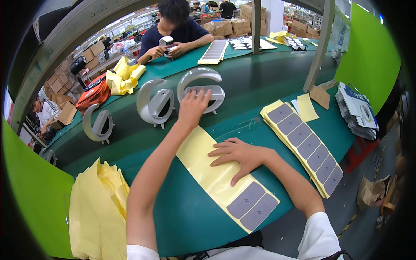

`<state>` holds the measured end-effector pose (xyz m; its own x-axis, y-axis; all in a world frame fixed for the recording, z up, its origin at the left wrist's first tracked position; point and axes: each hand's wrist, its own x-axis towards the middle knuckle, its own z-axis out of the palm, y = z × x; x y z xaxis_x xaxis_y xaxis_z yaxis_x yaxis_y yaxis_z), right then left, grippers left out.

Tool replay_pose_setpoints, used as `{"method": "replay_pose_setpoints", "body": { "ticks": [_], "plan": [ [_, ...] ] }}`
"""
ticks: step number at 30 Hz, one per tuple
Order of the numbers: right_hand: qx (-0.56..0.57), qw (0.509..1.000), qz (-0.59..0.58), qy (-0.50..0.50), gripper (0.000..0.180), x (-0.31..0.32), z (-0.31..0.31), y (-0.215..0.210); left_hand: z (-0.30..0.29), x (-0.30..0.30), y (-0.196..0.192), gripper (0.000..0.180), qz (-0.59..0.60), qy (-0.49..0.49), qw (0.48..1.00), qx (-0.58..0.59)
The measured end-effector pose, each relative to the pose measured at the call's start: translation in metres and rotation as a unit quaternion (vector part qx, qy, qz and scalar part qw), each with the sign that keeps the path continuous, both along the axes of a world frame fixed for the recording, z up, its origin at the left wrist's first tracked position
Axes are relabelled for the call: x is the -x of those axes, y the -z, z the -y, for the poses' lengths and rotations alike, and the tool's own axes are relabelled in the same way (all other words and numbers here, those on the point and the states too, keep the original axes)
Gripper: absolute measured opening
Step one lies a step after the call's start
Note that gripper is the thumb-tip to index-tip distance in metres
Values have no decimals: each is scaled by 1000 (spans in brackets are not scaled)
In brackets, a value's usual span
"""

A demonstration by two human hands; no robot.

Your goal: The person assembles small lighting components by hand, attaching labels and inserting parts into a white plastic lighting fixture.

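Note:
My left hand (pixel 195 106) reaches to a silver-white C-shaped lamp-like device (pixel 190 78) on the far strip of the bench. Its fingers lie stretched over the device's flat base; the thumb is hidden. Nearer me, my right hand (pixel 242 157) rests spread on a yellow backing sheet (pixel 195 149). Two grey rectangular stickers (pixel 255 206) remain at that sheet's near end; the rest of its visible surface is bare yellow. Two more such devices stand to the left, one close by (pixel 145 102) and another C-shaped device (pixel 97 123) farther off.
A stack of grey-stickered sheets (pixel 303 145) lies right, crumpled yellow backing paper (pixel 95 208) left. Flat printed packaging (pixel 357 108) sits at the right edge. Metal posts (pixel 320 47) rise beyond the bench. Across it, a co-worker (pixel 173 34) handles a similar device near an orange bag (pixel 93 93).

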<state>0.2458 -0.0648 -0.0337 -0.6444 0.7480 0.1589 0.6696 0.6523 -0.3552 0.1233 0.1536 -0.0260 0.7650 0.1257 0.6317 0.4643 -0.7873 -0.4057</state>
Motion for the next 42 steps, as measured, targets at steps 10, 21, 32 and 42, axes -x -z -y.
{"method": "replay_pose_setpoints", "body": {
  "ticks": [10,21,32,42],
  "plan": [
    [-89,995,-34,29,63,26,1,10,59,14,-6,48,75,199,950,229],
    [-70,997,-36,8,46,38,0,15,204,168,-10,59,-105,117,922,354],
    [85,994,-67,-19,59,53,13,-2,196,188,2,56,-46,84,858,505],
    [179,889,-410,100,31,47,8,-4,186,191,-8,24,170,37,800,574]
  ]
}}
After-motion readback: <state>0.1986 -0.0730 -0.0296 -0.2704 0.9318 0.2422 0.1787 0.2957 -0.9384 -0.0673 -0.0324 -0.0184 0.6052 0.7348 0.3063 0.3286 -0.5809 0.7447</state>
